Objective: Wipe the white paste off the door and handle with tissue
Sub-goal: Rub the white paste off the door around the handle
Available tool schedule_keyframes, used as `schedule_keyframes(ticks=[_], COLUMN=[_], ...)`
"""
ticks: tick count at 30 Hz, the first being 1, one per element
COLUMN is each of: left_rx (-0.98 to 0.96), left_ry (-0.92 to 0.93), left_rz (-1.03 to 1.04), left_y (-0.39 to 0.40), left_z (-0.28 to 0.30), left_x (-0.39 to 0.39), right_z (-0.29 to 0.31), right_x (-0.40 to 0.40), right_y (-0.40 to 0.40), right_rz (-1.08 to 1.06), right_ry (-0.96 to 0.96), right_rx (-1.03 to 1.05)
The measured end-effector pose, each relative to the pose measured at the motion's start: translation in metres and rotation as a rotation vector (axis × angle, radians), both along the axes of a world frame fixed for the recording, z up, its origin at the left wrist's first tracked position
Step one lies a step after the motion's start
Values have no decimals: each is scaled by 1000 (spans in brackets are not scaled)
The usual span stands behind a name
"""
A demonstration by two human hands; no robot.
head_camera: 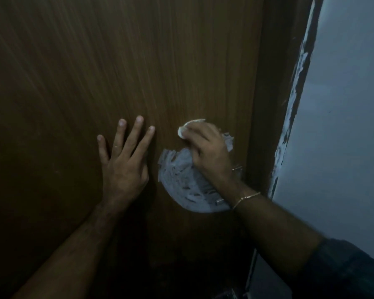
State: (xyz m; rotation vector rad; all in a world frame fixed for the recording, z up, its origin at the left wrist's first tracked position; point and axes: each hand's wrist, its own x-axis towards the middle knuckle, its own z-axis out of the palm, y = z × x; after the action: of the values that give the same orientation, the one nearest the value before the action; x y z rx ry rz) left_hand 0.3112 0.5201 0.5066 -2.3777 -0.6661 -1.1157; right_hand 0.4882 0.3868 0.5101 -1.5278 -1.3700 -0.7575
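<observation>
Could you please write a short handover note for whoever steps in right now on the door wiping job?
Left hand: flat on the door, fingers straight, holding nothing.
Right hand: presses a wad of tissue against the door at the upper edge of the white paste.
Paste: a large smeared patch beside the door's right edge, with metal handle parts showing through it.
Done: hard to tell; the patch is streaked.
Left: most of the paste, and the handle itself.
</observation>
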Motion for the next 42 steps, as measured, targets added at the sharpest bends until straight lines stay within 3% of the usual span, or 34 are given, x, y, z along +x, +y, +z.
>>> schedule_keyframes(ticks=[6,10,15,19,23,29,33,38,42], left_rx=[35,19,10,-11,2,3,15,39,40], left_ry=[-22,-37,-20,-35,-29,-54,-37,-42,-36], left_rz=[16,15,12,11,7,18,30,38,35], left_y=[3,3,1,0,0,1,6,10,9], left_z=[-3,-5,-3,-5,-5,-8,-9,-11,-10], left_x=[2,4,1,3,1,5,6,5,5], right_z=[7,-9,15,2,5,-12,-11,-35,-24], right_x=[45,26,59,39,61,55,60,51,55], right_y=[-17,-19,-31,-26,-38,-42,-39,-43,-34], right_rz=[-178,-90,-195,-137,-207,-168,-204,-183,-240], right_ry=[369,195,391,193,375,293,416,433,536], right_rx=[206,48,193,5,122,-23,93,-1,141])
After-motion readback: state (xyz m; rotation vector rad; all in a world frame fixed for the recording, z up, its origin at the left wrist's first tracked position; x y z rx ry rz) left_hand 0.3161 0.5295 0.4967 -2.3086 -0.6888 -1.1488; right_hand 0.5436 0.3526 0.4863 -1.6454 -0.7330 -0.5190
